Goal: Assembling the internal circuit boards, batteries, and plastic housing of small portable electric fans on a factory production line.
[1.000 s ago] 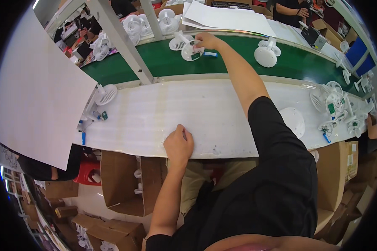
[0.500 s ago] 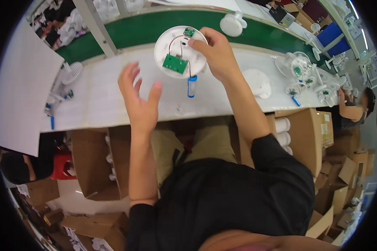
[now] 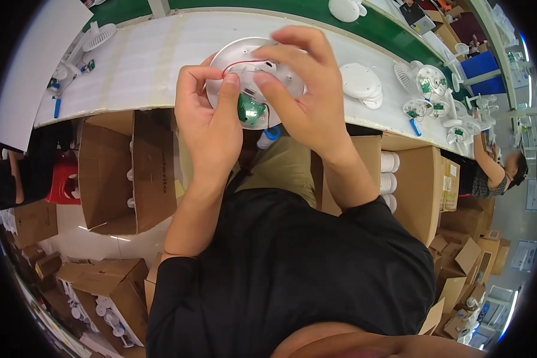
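Left fingers (image 3: pixel 227 100) grip white base (image 3: pixel 243 49), right fingers (image 3: pixel 307 40) spread; blue battery (image 3: pixel 269 135) hanging beyond near edge of counter (image 3: pixel 143 65) could strain its wire (image 3: pixel 268 114).

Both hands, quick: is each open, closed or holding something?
Left hand: holding the white disc.
Right hand: open above the disc; any touch cannot be told.

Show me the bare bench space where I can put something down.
The widest free patch of white bench lies between the left hand and the fan at far left. Only a narrow strip separates the white discs from the fan parts crowding the right end, beside a blue cylinder.
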{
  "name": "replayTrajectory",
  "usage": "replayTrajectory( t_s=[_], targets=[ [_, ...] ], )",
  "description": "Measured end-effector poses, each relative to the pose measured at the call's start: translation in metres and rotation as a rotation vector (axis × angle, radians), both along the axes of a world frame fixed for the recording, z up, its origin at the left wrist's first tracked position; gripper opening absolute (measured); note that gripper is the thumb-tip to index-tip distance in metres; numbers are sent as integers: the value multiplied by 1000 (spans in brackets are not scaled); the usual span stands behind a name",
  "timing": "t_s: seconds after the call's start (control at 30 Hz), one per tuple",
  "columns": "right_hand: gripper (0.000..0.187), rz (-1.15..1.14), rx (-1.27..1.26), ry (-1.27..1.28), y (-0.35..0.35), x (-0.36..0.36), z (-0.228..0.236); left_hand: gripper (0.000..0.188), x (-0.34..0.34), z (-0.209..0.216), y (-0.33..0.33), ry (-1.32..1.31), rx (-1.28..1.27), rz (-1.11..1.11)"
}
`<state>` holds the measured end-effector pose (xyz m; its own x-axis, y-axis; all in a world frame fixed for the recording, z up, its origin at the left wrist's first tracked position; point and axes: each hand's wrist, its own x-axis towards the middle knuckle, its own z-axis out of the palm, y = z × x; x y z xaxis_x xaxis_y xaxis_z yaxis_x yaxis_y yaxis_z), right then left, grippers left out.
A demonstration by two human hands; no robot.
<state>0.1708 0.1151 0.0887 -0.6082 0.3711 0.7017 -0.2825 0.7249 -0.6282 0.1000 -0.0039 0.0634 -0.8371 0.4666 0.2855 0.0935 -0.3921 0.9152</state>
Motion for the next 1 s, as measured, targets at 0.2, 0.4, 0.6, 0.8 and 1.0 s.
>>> replayTrajectory(
  t_s=[0.2, 0.4, 0.6, 0.8, 1.0],
  targets=[
    [16, 80, 291, -82, 5, -11, 5, 17, 1, -3, 3, -35, 25, 102],
    [20, -21, 378, -142, 2, -17, 10, 21, 0, 0, 2, 14, -7, 66],
    [8, -160, 421, -91, -5, -24, 19, 24, 2, -1, 8, 1, 34, 108],
    [8, -61, 439, -61, 3, -24, 38, 24, -2, -5, 13, 85, 30, 84],
    [10, 278, 427, -50, 26, -25, 37, 23, -1, -2, 8, -30, 126, -23]
  ],
)
